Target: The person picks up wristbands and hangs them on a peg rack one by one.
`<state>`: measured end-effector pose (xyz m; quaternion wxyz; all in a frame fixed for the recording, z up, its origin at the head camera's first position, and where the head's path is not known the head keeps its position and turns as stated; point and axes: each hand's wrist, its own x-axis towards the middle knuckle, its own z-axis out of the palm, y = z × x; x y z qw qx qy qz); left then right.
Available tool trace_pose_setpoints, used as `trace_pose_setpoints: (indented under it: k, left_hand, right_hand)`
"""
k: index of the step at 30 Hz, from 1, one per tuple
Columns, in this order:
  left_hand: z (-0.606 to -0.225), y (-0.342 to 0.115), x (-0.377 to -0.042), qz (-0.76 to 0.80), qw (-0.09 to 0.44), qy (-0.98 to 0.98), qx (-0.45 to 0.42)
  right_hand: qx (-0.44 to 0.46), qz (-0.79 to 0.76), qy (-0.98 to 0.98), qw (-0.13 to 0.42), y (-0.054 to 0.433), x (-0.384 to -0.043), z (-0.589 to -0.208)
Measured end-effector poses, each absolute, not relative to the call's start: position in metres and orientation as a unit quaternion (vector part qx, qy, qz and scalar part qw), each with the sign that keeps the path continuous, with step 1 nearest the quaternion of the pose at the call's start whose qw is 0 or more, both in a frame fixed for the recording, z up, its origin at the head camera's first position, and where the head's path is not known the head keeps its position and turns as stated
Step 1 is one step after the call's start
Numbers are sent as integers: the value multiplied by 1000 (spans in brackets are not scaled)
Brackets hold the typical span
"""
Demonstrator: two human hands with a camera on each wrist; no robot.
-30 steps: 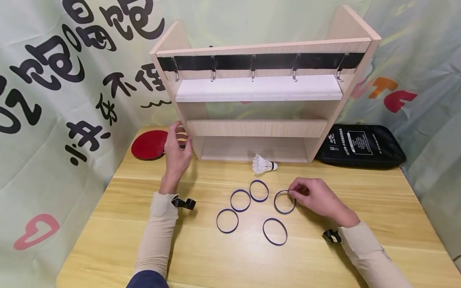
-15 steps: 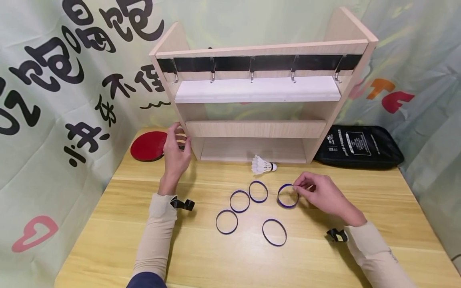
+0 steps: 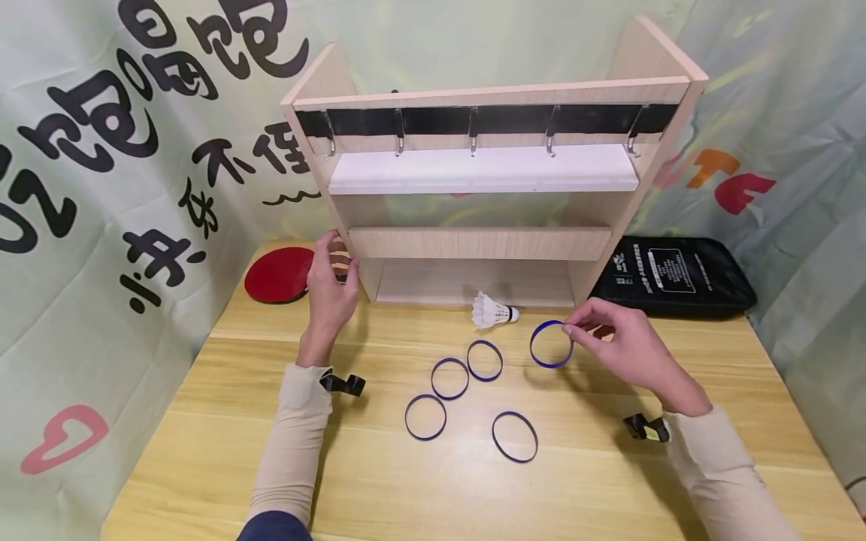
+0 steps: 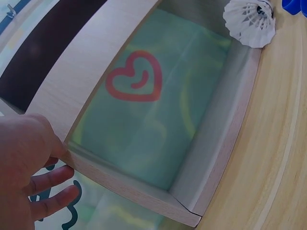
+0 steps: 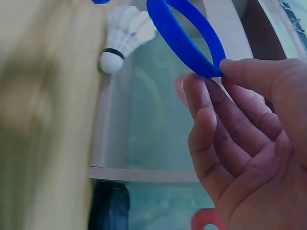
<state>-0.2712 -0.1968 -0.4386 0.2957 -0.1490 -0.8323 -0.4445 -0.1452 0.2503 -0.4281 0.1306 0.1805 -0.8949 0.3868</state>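
In the head view my right hand (image 3: pixel 625 346) pinches a blue ring-shaped band (image 3: pixel 551 367) by its edge, between thumb and fingertips. The right wrist view shows this blue band (image 5: pixel 184 40) upright above the fingers. My left hand (image 3: pixel 329 293) rests at the outer left edge of a wooden shelf rack (image 3: pixel 480 242), thumb and index finger spread apart. Loosely extended fingers (image 4: pixel 50 201) show beside its panel in the left wrist view. Lying on the table are several more dark blue bands, among them a front band (image 3: pixel 497 445) and a left band (image 3: pixel 408 422).
A white shuttlecock (image 3: pixel 489 310) lies before the rack's bottom shelf. Metal hooks (image 3: pixel 473 141) hang from a black strip along the rack. A red table tennis paddle (image 3: pixel 277 275) is behind my left hand; a black case (image 3: pixel 676 276) lies right of the rack.
My right hand has raised the pinched band off the table and carried it up and to the right, towards the rack. The left hand stays at the rack's side.
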Motion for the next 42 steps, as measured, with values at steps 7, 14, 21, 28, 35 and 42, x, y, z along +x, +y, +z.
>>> trace_pose_setpoints:
  k: [7, 14, 21, 28, 35, 42]
  left_hand:
    - [-439, -198, -272, -446, 291, -834, -147]
    - [-439, -197, -271, -444, 295, -833, -145]
    - [-437, -196, -272, -447, 291, -832, -151]
    - [-439, -195, -272, -447, 296, -831, -148]
    - [-441, -195, -272, -447, 296, -832, -145]
    - [-440, -197, -272, -449, 294, -831, -147]
  right_hand:
    - [187, 387, -887, 171, 255, -145, -412]
    - [185, 367, -890, 196, 258, -145, -389]
    - [181, 368, -879, 243, 261, -146, -368]
    - [186, 409, -843, 295, 264, -151, -350]
    - [172, 449, -814, 324, 265, -155, -326]
    - [178, 466, -789, 358, 263, -160, -301]
